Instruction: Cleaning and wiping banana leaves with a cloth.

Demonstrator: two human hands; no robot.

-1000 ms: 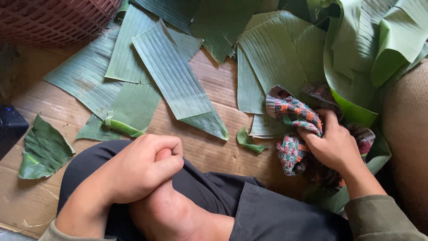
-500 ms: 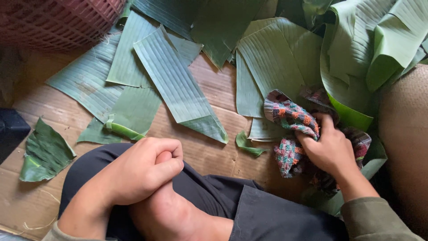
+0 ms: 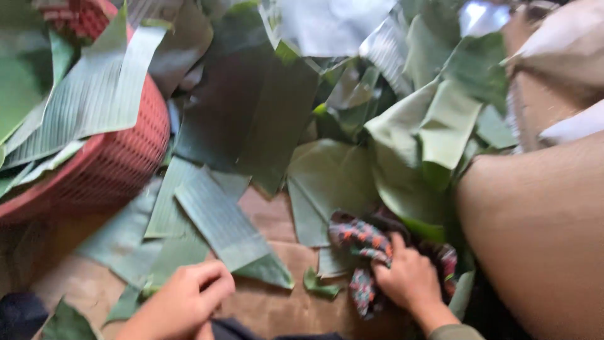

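I see the right hand [image 3: 409,280] at bottom centre-right, pressed down on a patterned cloth [image 3: 362,242], a multicolour rag w/ dark ground and red, teal dots. The fingers [image 3: 397,242] curl over the cloth and bunch it; so the hand is closed around it, thumb side toward the left. The cloth lies on the lower edge of a big banana leaf [image 3: 330,179] and hangs a bit down to the cardboard floor [image 3: 277,308]. Part of the cloth shows also on the right of the hand, near a brown sack [image 3: 535,233] which fills the right side.

The left hand [image 3: 185,299] is at bottom left, well apart from the cloth. It is loosely closed, fingers folded in, and I see nothing held in it; the picture is blurred there, so I cannot tell more. Just above it lies a cut leaf strip [image 3: 223,223], pale ribbed side up, tilted diagonal, its lower corner near the knuckles. A small green leaf scrap [image 3: 321,286] lies btw. the two hands, closer to the cloth.

Upper left, a red plastic basket [image 3: 119,164] w/ leaf pieces hanging over its rim. More leaves heap at top centre.
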